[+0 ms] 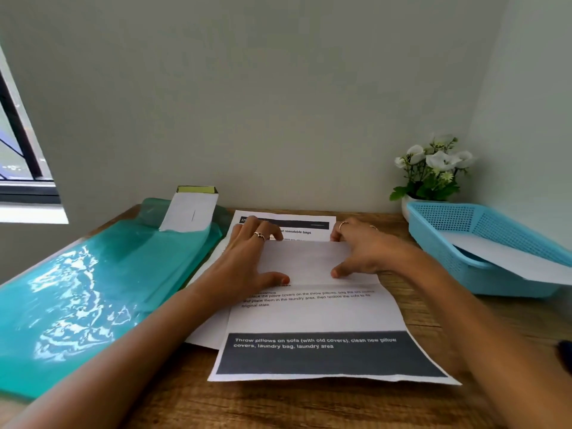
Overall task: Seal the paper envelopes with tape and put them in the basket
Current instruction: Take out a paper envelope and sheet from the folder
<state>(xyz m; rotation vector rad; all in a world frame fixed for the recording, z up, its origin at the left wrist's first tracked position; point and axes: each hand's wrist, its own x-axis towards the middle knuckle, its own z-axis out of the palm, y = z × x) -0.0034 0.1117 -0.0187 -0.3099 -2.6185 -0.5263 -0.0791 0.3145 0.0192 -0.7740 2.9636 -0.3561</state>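
Note:
A printed paper sheet (312, 317) lies on the wooden desk (278, 404), its top part folded down over the middle. My left hand (250, 258) presses flat on the left of the fold, fingers spread. My right hand (359, 249) presses on the fold's right side, its thumb on the paper. A white envelope (188, 212) stands in the teal plastic folder (93, 280) at the left. The blue mesh basket (442, 221) sits at the right and holds a white envelope (507, 255). No tape is visible.
A second printed sheet (297, 226) lies under the folded one, near the wall. A pot of white flowers (430, 171) stands behind the basket. A window (21, 144) is at the far left. A dark object (565, 354) shows at the right edge.

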